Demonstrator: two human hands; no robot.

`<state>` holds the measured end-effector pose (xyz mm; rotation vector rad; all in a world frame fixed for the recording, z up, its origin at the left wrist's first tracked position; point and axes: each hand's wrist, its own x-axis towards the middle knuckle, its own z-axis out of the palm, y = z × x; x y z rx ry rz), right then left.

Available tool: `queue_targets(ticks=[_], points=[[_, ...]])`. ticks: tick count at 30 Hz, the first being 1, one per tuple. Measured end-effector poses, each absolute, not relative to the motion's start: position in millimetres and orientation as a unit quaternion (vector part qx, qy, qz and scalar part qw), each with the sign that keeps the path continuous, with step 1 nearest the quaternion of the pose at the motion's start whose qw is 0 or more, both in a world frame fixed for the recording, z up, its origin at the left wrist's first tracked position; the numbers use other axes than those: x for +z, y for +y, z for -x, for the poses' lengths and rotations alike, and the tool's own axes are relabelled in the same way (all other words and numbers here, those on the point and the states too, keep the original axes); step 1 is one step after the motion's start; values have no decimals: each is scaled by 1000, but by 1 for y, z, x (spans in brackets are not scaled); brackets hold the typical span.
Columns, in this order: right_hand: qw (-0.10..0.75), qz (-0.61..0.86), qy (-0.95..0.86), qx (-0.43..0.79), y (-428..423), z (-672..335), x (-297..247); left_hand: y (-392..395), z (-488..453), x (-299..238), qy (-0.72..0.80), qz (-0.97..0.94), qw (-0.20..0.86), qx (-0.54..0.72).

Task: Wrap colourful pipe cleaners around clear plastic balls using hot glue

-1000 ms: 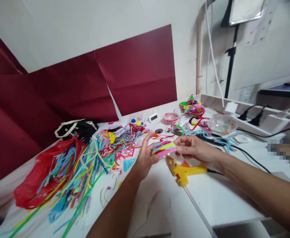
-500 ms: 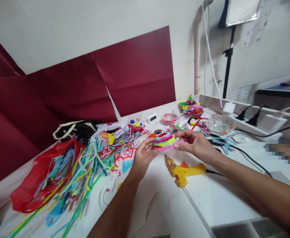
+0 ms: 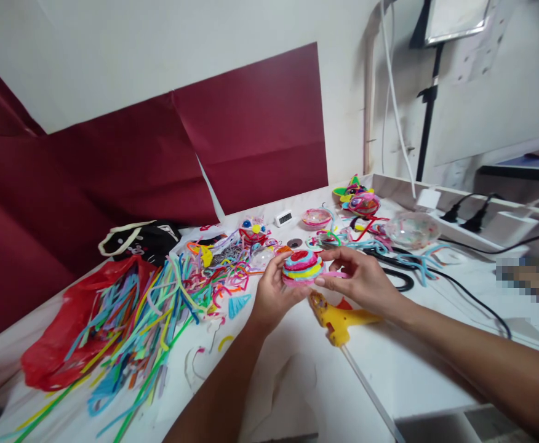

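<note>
Both hands hold a striped pipe-cleaner dome [image 3: 303, 267] just above the counter [image 3: 417, 369]: left hand [image 3: 272, 295] grips its near-left edge, right hand [image 3: 362, 280] pinches its right rim. It looks light, fuzzy and crushable, best held by the rim.

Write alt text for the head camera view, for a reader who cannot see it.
A left hand and a right hand hold a small striped dome of pipe cleaners over a white table, the right hand pinching its pink edge. A yellow glue gun lies just below them; loose pipe cleaners cover a red plastic bag at left.
</note>
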<state>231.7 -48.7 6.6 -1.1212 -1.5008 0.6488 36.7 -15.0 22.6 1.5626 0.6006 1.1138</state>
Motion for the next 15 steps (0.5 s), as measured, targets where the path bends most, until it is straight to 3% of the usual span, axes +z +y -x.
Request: queue_targets(ticks=[15], points=[[525, 497, -660, 205, -58, -226, 13, -18, -42, 18, 270, -645, 535, 474]])
